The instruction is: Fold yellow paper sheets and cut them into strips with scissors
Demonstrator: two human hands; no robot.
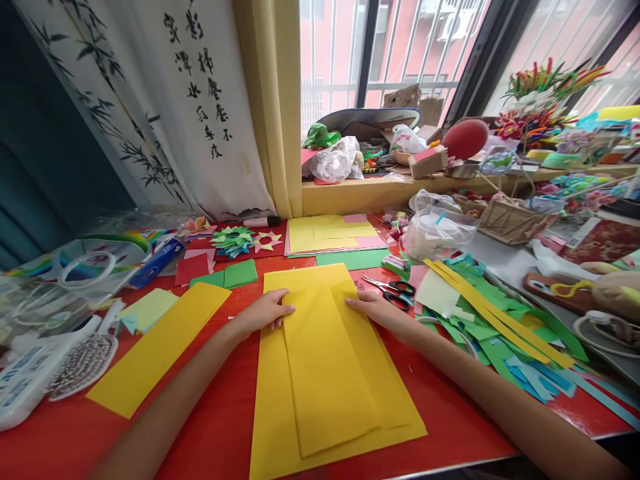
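We've got left hand (266,311) and right hand (369,308) partly curled, thumbs on top, gripping yellow paper (330,373) near the surface's (440,413) front edge; clear bag (464,232) toward back edge holds something white (431,232).

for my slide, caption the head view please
Left hand and right hand hold yellow paper on a red table, scissors nearby.
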